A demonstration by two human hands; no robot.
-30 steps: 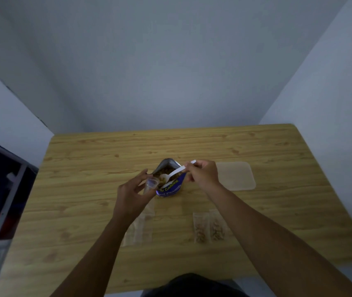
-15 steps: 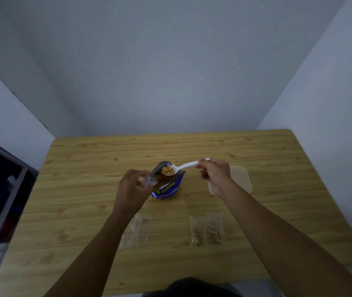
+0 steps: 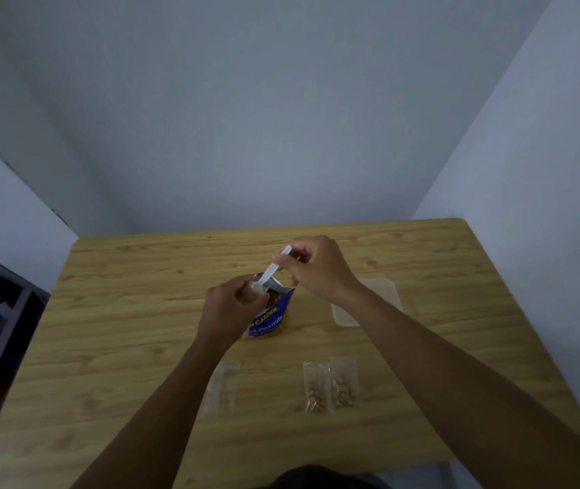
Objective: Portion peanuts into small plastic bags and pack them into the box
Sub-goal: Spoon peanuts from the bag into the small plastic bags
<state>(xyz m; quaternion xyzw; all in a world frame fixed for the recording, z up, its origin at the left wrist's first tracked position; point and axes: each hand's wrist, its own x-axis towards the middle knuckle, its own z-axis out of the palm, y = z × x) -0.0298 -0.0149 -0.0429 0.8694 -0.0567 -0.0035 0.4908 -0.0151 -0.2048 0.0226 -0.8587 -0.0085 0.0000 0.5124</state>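
Tilt of the white plastic spoon (image 3: 274, 268) is what changed: level and loaded half a second ago, it now points steeply down. The right hand (image 3: 316, 270) pinches its handle, and the bowl goes into a small clear plastic container (image 3: 251, 294). The left hand (image 3: 227, 312) grips this at the mouth of the glossy blue foil peanut pouch (image 3: 271, 317), mid-tabletop. I judge a portion is being poured. From the pouch, two crinkly filled clear bags (image 3: 329, 386) lie at 5 o'clock, flat empty ones (image 3: 221, 388) at 7 o'clock, and a frosted rounded box (image 3: 384, 294) at 3 o'clock, all on the wood-grain tabletop (image 3: 122, 312).
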